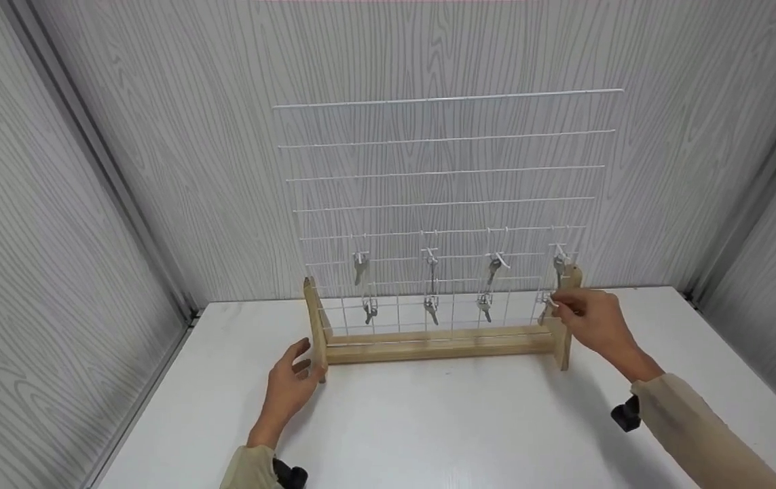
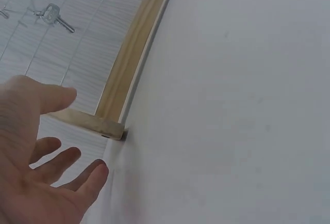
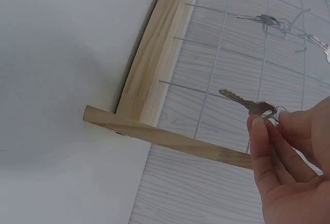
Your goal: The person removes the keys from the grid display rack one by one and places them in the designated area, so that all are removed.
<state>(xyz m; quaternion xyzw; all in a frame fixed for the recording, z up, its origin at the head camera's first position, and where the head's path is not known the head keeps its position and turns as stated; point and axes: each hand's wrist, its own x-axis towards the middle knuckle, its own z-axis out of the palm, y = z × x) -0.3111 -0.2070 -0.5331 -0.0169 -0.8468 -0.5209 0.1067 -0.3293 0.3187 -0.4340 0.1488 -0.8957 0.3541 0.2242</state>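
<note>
Right hand (image 1: 591,322) at right of the head frame, by the right post (image 1: 564,343). Its grip is together: thumb and fingers pinched on a key (image 3: 253,106) at the head/ring end. Ring (image 3: 280,111) partly hidden by the fingers; can't tell if it sits on a hook. In the right wrist view the key is right of centre, blade free, pointing upper left.

Left hand (image 1: 292,384), lower left of centre, at the left post (image 1: 317,319). Grip apart, fingers loosely spread, nothing held; can't tell if it touches the post.

Wire grid (image 1: 447,204) stands upright in the wood base (image 1: 442,346) on the tabletop (image 1: 462,421). Other keys (image 1: 360,272) hang mid-frame in two rows, four above and three below, left of the held one.

Handling, my judgement: key light, stiff, hard to damage; smooth metal, so likely slippery, and apt to swing on its ring. Best hold is the flat head or ring, thumb against fingertips, blade left free. Grid wires look thin and may flex if pushed; wood base looks rigid, best steadied by an end post.
</note>
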